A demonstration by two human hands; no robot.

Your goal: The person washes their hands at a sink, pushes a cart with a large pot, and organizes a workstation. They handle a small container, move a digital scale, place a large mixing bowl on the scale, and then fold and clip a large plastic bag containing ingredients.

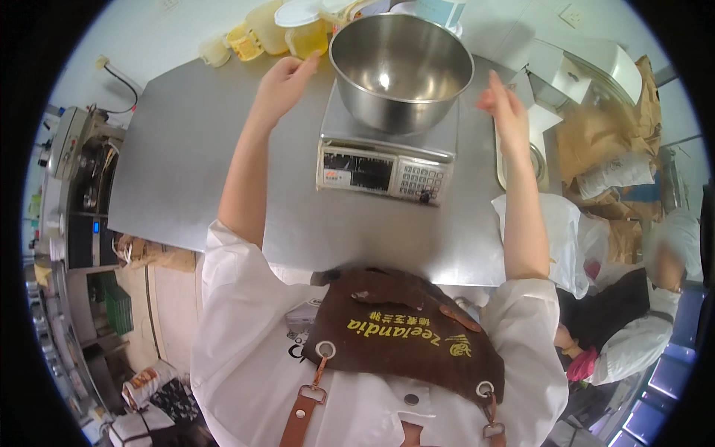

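Observation:
A large stainless steel mixing bowl (400, 84) stands on the platform of a digital scale (385, 170) on a metal table. Its visible inside holds nothing I can make out. My left hand (287, 84) is raised beside the bowl's left side, apart from it, thumb and fingers drawn together, with nothing visible in them. On the right, my right hand (504, 109) is held off the bowl with fingers partly extended and nothing seen in it. The scale's display is dark, with the keypad at its right.
Plastic tubs and jugs, one a lidded tub of yellow liquid (307, 39), line the back edge of the steel table (184, 151). To the right are a metal tray (503, 173), brown paper bags (600, 134) and a white plastic bag (536, 223). Another person (620, 324) is at the lower right.

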